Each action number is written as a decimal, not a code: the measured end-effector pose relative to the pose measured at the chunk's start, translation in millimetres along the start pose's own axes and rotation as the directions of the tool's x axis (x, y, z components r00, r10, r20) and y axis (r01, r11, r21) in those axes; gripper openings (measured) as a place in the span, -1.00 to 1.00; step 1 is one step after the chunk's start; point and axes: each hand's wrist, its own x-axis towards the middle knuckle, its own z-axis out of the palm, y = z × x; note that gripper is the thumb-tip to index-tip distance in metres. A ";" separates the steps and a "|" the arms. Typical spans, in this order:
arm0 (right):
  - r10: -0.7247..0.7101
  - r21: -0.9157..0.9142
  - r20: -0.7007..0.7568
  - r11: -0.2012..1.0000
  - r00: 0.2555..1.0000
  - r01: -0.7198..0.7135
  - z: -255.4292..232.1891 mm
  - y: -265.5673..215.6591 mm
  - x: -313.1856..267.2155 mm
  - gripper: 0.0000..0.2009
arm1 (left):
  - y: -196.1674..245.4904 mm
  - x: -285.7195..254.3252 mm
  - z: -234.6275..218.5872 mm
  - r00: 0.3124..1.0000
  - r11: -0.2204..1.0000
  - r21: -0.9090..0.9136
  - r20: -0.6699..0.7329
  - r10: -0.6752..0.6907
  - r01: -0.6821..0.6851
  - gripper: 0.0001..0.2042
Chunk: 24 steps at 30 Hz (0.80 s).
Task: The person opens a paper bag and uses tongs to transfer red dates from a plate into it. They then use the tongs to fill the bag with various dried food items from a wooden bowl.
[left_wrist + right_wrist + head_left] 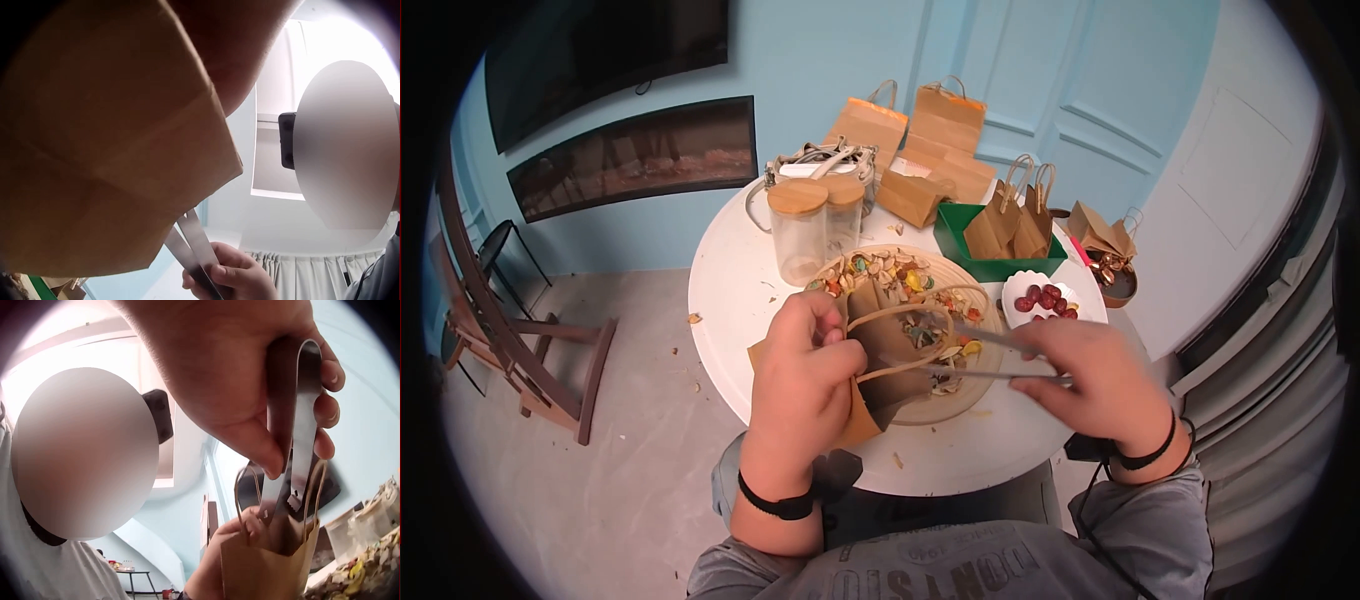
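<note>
My left hand (805,370) grips the top edge of a small brown paper bag (863,424) with twisted paper handles, holding it over the near side of a round tray (993,325). In my right hand (1105,375) are metal tongs (304,419), pinched between thumb and fingers. Their tips point down into the bag's mouth in the right wrist view, between the two handles. Mixed dried pieces (890,270), yellow, orange and pale, are heaped on the tray. From the left wrist view the bag (106,150) fills much of the picture and hides the tong tips.
Two clear jars with wooden lids (798,225) stand behind the tray. A green box (990,268) holds small paper bags (992,232). A white dish (1018,288) of dark red fruit (1048,297) sits at right. Larger paper bags (945,118) stand at the back.
</note>
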 end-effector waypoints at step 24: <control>0.769 -0.370 0.074 0.612 0.634 -0.699 44.2 151.7 -79.4 -0.66 | -2.3 0.5 5.9 1.000 0.995 0.099 0.025 -0.012 0.009 -0.93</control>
